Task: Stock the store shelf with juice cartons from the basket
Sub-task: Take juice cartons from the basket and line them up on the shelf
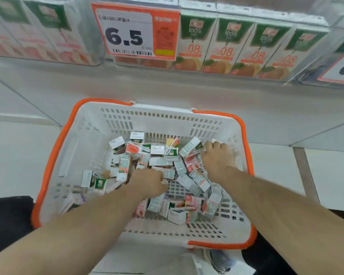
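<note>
A white basket with orange rim stands on the floor below me, holding several small juice cartons in a loose heap. My left hand reaches into the middle of the heap, fingers curled down among the cartons; what it holds is hidden. Over at the basket's far right side, my right hand has its fingers curled over a carton. Above stands the shelf with a row of large juice cartons.
An orange and white price tag reading 6.5 hangs on the shelf front; a second tag shows at the right edge. More cartons fill the shelf's left. Light floor tiles surround the basket. A shoe shows near its front.
</note>
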`<state>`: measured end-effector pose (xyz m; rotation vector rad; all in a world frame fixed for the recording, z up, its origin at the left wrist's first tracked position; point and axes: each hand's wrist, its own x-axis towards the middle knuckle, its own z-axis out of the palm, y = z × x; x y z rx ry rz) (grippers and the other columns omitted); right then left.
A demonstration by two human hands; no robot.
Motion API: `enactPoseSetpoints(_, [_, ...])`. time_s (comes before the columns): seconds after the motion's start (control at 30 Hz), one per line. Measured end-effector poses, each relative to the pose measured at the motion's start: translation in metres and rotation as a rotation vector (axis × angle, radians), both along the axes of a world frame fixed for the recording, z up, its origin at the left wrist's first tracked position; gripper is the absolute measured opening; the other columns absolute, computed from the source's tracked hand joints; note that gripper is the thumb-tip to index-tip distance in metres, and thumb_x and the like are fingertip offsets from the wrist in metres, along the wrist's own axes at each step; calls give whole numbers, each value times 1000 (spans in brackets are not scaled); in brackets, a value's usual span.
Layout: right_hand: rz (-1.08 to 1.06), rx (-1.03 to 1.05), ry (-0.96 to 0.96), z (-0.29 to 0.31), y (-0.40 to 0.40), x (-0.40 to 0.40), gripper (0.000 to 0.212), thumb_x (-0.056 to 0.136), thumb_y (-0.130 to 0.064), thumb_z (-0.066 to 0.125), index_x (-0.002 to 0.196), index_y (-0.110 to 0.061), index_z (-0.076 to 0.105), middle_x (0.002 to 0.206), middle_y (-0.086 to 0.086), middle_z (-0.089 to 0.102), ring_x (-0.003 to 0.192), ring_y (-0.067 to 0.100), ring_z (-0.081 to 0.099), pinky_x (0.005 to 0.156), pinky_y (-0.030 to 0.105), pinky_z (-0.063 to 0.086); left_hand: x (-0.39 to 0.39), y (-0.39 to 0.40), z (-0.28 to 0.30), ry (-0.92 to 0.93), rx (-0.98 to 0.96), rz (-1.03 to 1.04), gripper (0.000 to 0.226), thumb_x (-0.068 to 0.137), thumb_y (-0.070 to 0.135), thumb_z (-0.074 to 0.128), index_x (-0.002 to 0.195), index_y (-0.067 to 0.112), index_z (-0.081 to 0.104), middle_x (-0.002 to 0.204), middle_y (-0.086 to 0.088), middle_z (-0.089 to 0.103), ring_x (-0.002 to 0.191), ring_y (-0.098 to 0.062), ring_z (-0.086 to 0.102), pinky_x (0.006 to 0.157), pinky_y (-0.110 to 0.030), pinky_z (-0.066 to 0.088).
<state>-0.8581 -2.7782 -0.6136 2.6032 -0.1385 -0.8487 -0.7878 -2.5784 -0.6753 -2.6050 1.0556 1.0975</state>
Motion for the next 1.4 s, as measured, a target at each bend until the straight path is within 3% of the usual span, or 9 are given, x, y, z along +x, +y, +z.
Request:
enactPoseSetpoints(0.1, [-17,-10,-16,-9,0,-2,45,86,-7,54,131,-5,52,130,16,41,116,33,46,102,44,40,-14,-2,-11,-28,47,-2,59,81,70,53,117,25,56,101,1,66,92,-21,62,78,-34,45])
enactPoseSetpoints(0.3, [-126,27,-6,-10,-4,-1,41,88,-16,59,128,-6,54,123,14,47,112,29,51,98,41,44,5,13,-12,411,-198,562,49,78,33,78,122,28,58,113,3,58,77,-11,62,59,-22,49])
enactPoseSetpoints(0.53, [-365,226,-155,42,-9,11,47,87,-46,65,122,-17,55,120,9,62,111,29,57,92,37,45,24,18,29,763,-711,1192,43,89,5,69,127,19,53,105,-13,68,99,-30,66,89,-38,54])
enactPoseSetpoints(0.67, [-594,520,-239,93,-14,23,36,81,-17,70,117,-15,65,116,6,66,103,25,63,88,34,56,33,9,74,823,-919,1305,28,94,7,61,120,16,56,103,-14,71,90,-25,67,73,-34,54])
enactPoseSetpoints(0.8, [-737,818,-291,151,-14,26,31,77,-11,81,105,-13,66,94,7,62,85,24,60,68,33,53,42,1,123,929,-1077,1319,32,101,17,51,131,9,52,114,-18,66,100,-31,65,73,-40,59])
enactPoseSetpoints(0.93, [-677,933,-346,202,-9,23,26,77,-8,81,92,-15,61,89,10,61,72,21,60,51,27,51,42,-7,183,1067,-1253,1322,20,103,19,39,99,15,59,91,-12,64,75,-26,68,64,-34,54])
enactPoseSetpoints(1.07, [-573,993,-485,238,2,18,53,70,-12,88,113,-19,57,101,7,61,89,27,68,78,42,60,41,-6,235,1206,-1373,1333,28,99,31,43,104,10,61,83,-11,63,73,-25,62,66,-35,55])
enactPoseSetpoints(1.27, [-592,1157,-630,241,16,10,72,67,-2,87,128,-19,52,102,9,69,83,25,72,79,46,60,50,9,264,955,-1137,1112,31,94,30,53,67,15,46,50,0,44,44,-14,42,54,-28,35])
enactPoseSetpoints(1.4, [-542,1100,-627,238,26,10,81,68,-4,87,136,-22,47,99,1,69,80,19,72,76,39,60,56,24,273,574,-932,748,10,92,8,60,84,11,64,65,-2,63,57,-14,56,57,-22,45])
